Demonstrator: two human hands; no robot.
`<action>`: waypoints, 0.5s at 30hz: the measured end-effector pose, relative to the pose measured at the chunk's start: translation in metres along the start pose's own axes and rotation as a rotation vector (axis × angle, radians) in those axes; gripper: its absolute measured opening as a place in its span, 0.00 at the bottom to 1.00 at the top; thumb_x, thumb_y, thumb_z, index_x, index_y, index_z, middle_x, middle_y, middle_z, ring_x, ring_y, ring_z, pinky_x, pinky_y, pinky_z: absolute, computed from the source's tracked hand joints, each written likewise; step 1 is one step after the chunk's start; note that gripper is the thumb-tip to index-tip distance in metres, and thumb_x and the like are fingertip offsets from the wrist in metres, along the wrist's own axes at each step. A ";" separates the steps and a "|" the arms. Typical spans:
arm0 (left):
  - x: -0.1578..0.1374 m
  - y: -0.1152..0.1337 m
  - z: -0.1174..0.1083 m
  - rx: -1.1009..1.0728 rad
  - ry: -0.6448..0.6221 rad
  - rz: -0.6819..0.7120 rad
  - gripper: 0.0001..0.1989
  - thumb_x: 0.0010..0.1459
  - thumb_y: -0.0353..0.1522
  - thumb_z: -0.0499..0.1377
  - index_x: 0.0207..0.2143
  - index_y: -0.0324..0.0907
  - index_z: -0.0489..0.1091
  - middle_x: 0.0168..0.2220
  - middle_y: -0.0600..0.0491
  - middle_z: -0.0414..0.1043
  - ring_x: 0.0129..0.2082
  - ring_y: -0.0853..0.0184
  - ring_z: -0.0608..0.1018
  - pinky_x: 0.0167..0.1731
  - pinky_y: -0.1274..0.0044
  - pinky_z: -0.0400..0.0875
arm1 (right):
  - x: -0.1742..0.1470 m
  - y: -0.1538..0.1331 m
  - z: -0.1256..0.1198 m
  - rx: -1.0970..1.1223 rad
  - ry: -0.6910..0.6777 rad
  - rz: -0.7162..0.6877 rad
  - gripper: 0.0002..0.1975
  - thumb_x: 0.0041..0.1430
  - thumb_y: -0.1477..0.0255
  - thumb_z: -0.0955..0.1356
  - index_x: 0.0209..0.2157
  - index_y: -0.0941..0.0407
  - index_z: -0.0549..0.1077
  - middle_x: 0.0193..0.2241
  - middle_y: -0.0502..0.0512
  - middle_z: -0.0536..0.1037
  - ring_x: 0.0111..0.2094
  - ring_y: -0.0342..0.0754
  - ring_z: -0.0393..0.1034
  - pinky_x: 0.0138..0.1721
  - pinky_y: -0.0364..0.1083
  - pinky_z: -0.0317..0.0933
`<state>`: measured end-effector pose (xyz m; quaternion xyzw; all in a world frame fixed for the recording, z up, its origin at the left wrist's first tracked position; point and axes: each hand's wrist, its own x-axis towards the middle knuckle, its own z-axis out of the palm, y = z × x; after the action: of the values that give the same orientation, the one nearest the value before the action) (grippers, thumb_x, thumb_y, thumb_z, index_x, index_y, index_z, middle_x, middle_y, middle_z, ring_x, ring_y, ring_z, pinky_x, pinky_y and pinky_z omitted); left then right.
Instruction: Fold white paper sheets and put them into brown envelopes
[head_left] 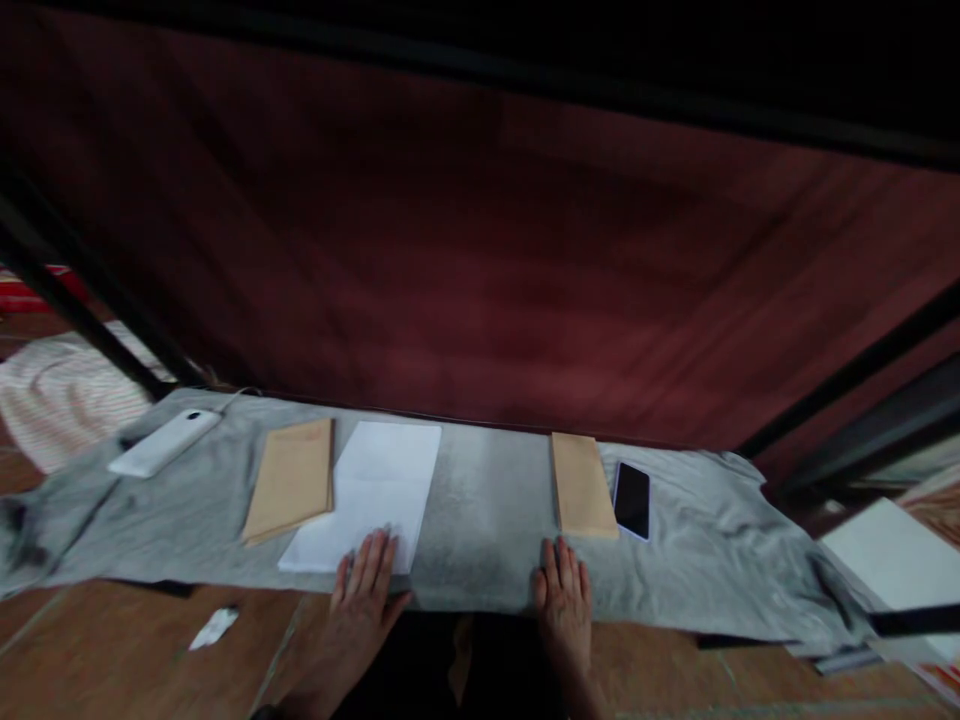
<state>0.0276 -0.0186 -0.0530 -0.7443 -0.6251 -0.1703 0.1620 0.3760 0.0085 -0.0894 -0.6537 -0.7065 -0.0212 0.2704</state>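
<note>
My left hand (364, 590) lies flat, its fingertips over the near edge of a white paper sheet (386, 470) that has a crease across it. Left of the sheet, and partly overlapping it, are brown envelopes (292, 475) in a small stack. My right hand (562, 590) rests palm down on the grey cloth (487, 500), fingers stretched forward. Just beyond its fingertips is a narrow brown envelope (581, 485). A phone (632, 500) with a dark screen and pale purple edge lies right of that envelope. Neither hand holds anything.
A white power strip or similar device (165, 443) with a cord lies at the left end of the cloth. Behind rises a dark red panel (487, 250) between black metal bars. A crumpled white scrap (214, 628) is on the tiled floor (135, 640). A striped cloth (75, 390) hangs at far left.
</note>
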 end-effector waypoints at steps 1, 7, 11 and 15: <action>-0.002 -0.009 0.001 0.015 -0.012 -0.012 0.34 0.66 0.45 0.48 0.69 0.35 0.53 0.68 0.36 0.55 0.69 0.48 0.57 0.65 0.52 0.52 | 0.000 -0.001 0.000 -0.052 -0.002 -0.005 0.26 0.71 0.63 0.56 0.65 0.57 0.64 0.66 0.65 0.62 0.67 0.59 0.55 0.66 0.62 0.46; -0.005 -0.027 0.009 -0.019 -0.124 0.024 0.30 0.65 0.45 0.49 0.61 0.33 0.66 0.62 0.36 0.66 0.63 0.51 0.68 0.60 0.60 0.65 | 0.003 -0.004 -0.008 -0.108 -0.049 0.000 0.27 0.72 0.63 0.54 0.67 0.57 0.62 0.67 0.64 0.61 0.67 0.58 0.55 0.67 0.61 0.44; -0.003 -0.021 0.000 -0.061 -0.243 0.059 0.24 0.65 0.37 0.51 0.59 0.37 0.69 0.62 0.40 0.67 0.62 0.55 0.70 0.60 0.64 0.66 | 0.004 -0.008 -0.011 -0.058 -0.055 0.030 0.27 0.71 0.63 0.54 0.66 0.57 0.62 0.67 0.64 0.61 0.67 0.59 0.54 0.66 0.62 0.44; 0.001 -0.014 -0.008 -0.106 -0.294 0.080 0.22 0.63 0.29 0.50 0.57 0.43 0.72 0.60 0.46 0.71 0.60 0.59 0.73 0.59 0.66 0.67 | 0.006 -0.009 -0.012 -0.045 -0.059 0.040 0.27 0.71 0.63 0.55 0.66 0.56 0.63 0.67 0.63 0.61 0.67 0.59 0.54 0.66 0.62 0.45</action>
<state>0.0132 -0.0186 -0.0449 -0.7930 -0.6021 -0.0859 0.0358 0.3715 0.0078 -0.0743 -0.6739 -0.7003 -0.0126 0.2351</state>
